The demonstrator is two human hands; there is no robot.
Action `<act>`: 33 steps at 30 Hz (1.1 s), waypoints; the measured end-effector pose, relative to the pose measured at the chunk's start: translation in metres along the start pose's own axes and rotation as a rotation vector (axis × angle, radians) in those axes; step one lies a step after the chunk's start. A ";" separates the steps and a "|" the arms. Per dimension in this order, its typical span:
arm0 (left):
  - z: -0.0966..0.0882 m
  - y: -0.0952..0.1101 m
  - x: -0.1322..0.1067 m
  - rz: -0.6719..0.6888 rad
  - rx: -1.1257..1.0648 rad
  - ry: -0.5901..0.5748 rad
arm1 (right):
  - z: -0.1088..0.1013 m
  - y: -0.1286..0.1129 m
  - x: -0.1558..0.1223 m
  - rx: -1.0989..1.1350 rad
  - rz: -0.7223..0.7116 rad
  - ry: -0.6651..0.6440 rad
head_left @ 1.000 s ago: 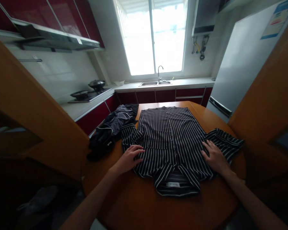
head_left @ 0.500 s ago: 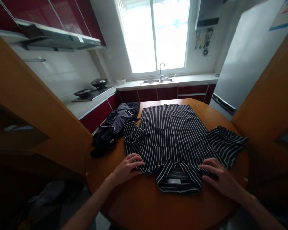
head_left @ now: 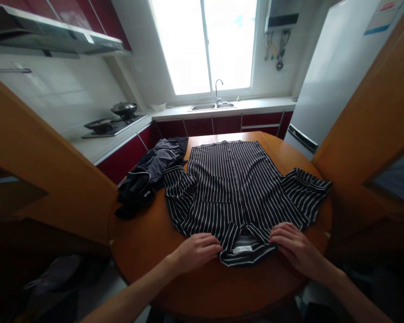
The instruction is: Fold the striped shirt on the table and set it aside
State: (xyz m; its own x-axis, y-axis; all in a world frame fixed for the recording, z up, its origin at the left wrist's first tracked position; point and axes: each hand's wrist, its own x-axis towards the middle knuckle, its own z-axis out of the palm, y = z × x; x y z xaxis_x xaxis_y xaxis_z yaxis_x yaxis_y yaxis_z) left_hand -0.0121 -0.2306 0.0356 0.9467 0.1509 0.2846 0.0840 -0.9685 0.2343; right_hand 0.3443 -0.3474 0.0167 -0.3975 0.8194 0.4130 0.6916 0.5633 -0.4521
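A black shirt with white stripes (head_left: 235,188) lies spread flat on a round wooden table (head_left: 148,242), collar toward me, short sleeves out to either side. My left hand (head_left: 197,251) rests at the left end of the collar, fingers curled onto the cloth. My right hand (head_left: 291,246) lies on the right end of the collar, fingers bent and pressing the fabric. Between the two hands the collar's inner label shows.
A dark crumpled garment (head_left: 148,177) lies at the table's left edge. Wooden chair backs (head_left: 37,175) stand left and right. Behind are a counter with a sink (head_left: 210,106), a stove with pans (head_left: 112,121), a window and a white fridge (head_left: 326,76).
Both hands have slid from the shirt's shoulders and sleeves inward and toward me, onto the two ends of the collar. The view has shifted slightly; the shirt stays flat.
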 end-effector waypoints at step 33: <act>-0.053 -0.085 -0.063 -1.310 0.687 0.187 | 0.035 0.045 -0.006 -0.322 0.378 0.199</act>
State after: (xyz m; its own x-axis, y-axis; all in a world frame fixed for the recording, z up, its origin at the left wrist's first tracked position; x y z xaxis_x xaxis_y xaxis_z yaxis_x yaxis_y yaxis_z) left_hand -0.0951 -0.1469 0.0467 0.0366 0.9367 0.3482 0.9987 -0.0218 -0.0463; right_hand 0.3566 -0.3227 -0.0339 0.0159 0.9054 0.4242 0.9268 0.1459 -0.3460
